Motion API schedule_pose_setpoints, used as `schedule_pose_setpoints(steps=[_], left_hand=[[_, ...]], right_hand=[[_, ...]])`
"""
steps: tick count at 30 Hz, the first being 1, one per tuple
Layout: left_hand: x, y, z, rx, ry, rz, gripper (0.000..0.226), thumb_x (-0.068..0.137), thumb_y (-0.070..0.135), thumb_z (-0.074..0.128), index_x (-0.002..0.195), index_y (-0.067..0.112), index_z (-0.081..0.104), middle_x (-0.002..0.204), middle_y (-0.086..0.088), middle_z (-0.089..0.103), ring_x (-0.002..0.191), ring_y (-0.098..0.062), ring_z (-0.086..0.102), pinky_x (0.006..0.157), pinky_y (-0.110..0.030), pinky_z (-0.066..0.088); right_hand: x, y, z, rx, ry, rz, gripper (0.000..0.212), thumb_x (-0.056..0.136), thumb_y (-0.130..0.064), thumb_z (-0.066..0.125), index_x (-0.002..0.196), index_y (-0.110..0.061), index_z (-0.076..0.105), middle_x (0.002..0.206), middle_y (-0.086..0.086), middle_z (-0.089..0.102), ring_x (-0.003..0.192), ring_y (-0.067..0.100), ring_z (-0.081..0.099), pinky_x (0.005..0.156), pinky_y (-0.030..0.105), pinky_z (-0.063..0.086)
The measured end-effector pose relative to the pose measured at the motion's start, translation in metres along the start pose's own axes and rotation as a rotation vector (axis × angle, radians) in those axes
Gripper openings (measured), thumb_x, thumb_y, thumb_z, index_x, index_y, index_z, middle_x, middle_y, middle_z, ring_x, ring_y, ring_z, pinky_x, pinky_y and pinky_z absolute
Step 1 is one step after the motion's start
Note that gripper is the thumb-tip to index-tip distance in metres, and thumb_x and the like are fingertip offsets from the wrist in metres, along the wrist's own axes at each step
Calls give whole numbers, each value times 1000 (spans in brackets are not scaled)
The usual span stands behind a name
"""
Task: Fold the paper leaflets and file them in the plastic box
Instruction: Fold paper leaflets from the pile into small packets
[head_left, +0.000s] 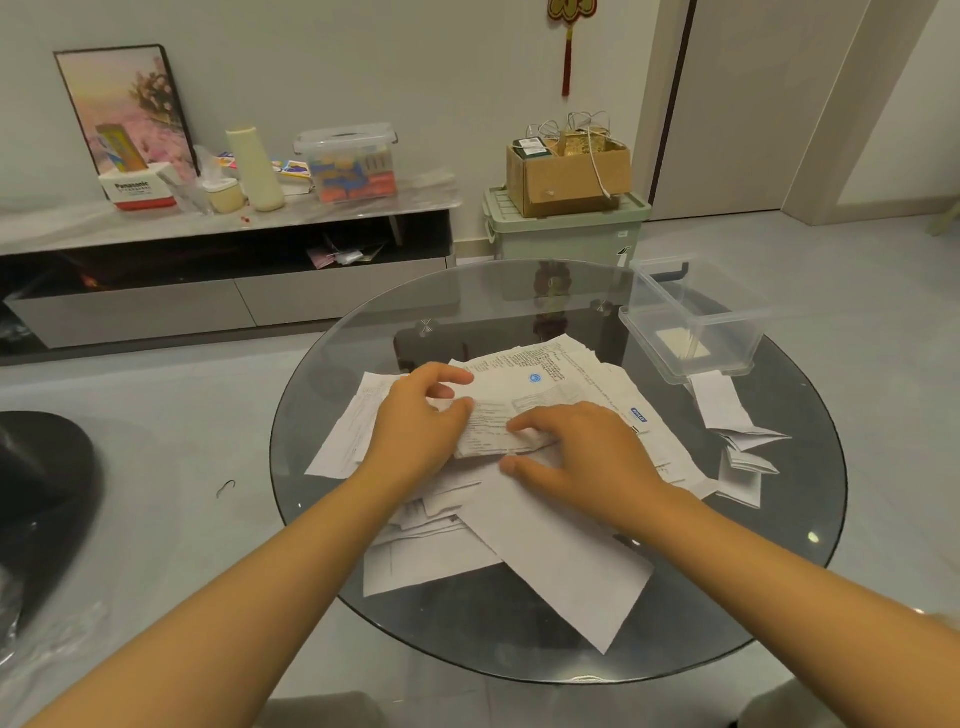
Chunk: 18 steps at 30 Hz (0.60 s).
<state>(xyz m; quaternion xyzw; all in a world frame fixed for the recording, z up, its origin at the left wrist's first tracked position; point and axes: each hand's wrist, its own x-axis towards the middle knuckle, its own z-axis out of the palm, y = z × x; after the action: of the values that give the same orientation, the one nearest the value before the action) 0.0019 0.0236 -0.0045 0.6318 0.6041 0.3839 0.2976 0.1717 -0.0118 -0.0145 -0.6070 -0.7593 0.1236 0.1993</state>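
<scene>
A loose pile of white paper leaflets covers the middle of the round glass table. On top lies a small folded leaflet with printed lines. My left hand pinches its left end between thumb and curled fingers. My right hand presses its right end down with the fingertips, thumb spread below. A clear plastic box stands open at the table's far right, with a folded paper inside. Two or three folded leaflets lie in front of the box.
Beyond the table stand a low TV cabinet with a lidded clear container, and a green bin carrying a cardboard box. A black object sits at the left on the floor.
</scene>
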Motion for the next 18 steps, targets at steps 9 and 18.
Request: schedule_pose_setpoints(steps=[9, 18], left_hand=[[-14, 15, 0, -276, -176, -32, 23, 93, 13, 49, 91, 20, 71, 102, 6, 67, 79, -7, 65, 70, -21, 51], [-23, 13, 21, 46, -282, 195, 26, 95, 25, 51, 121, 26, 51, 109, 11, 57, 90, -5, 58, 74, -12, 45]], right_hand=[[-7, 6, -9, 128, 115, 81, 23, 92, -23, 52, 101, -27, 72, 93, -4, 72, 87, 19, 60, 73, 32, 50], [-5, 24, -18, 263, 40, 318, 27, 92, -26, 54, 117, -16, 59, 105, 6, 66, 92, 23, 60, 79, 34, 50]])
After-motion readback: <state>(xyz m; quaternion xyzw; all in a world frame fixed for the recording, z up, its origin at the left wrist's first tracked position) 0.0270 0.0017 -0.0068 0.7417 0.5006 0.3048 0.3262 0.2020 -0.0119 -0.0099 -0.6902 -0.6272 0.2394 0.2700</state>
